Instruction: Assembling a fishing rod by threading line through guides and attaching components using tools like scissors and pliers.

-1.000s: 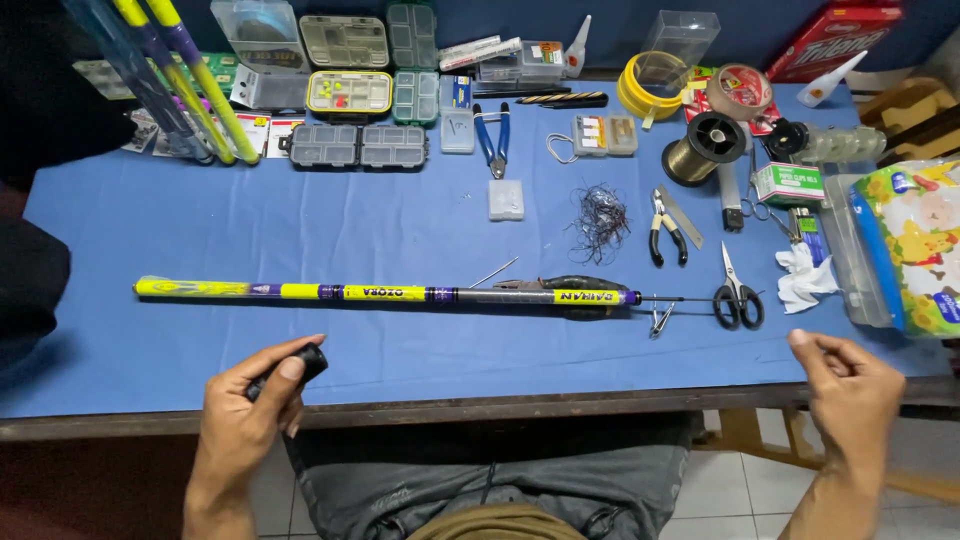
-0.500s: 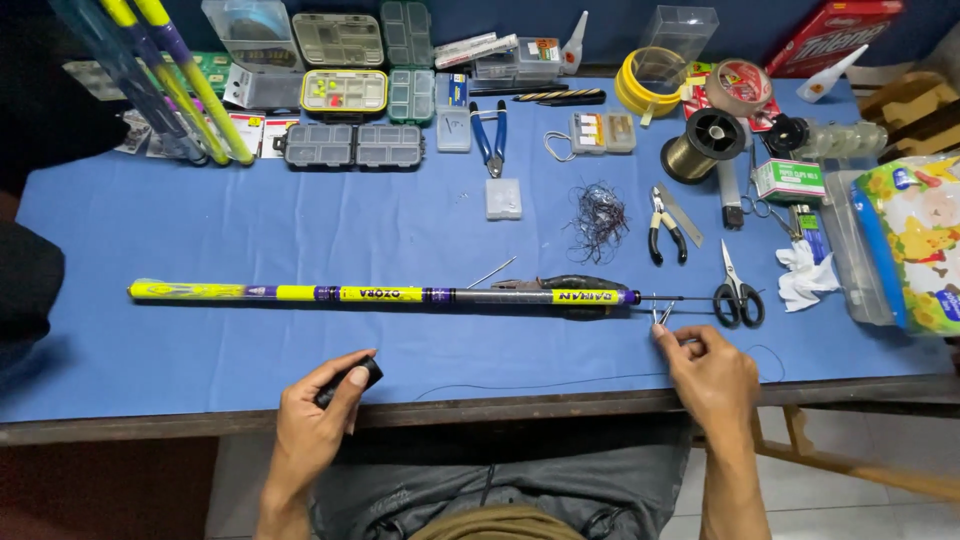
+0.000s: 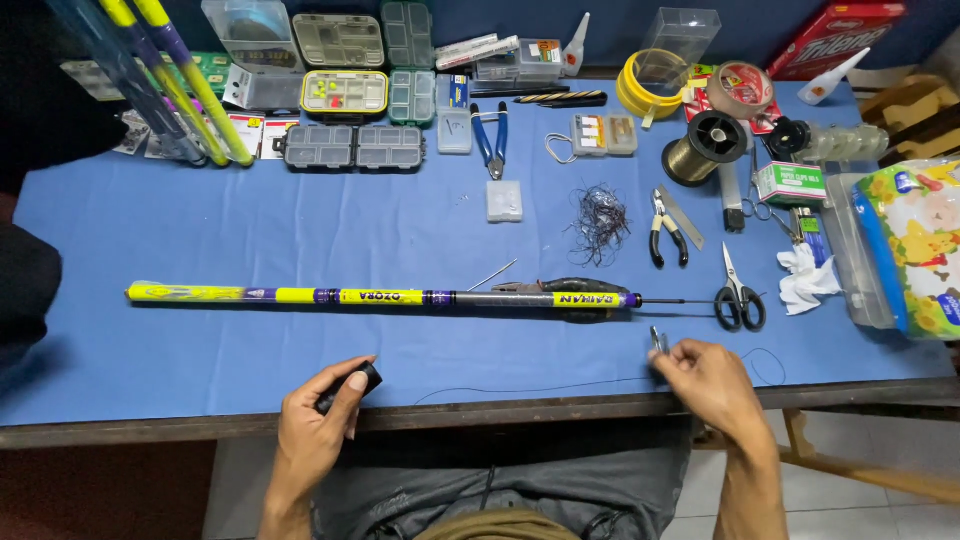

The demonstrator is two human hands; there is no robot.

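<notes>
Small black cap (image 3: 350, 388), perhaps cylindrical

The long yellow-and-purple fishing rod (image 3: 380, 297) lies crosswise on the blue-covered counter (image 3: 300, 220), black-handled scissors (image 3: 738, 296) at its right tip, tangled dark line (image 3: 598, 212) behind, clear compartment boxes (image 3: 350, 146) farther back.

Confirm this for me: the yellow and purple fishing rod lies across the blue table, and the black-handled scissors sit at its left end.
Not quite. The head view shows the scissors at the right end of the fishing rod, by its thin tip. The rod does lie across the blue table.

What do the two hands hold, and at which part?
The left hand grips a small black object around its middle; the right hand pinches a small metal piece at its lower end.
</notes>
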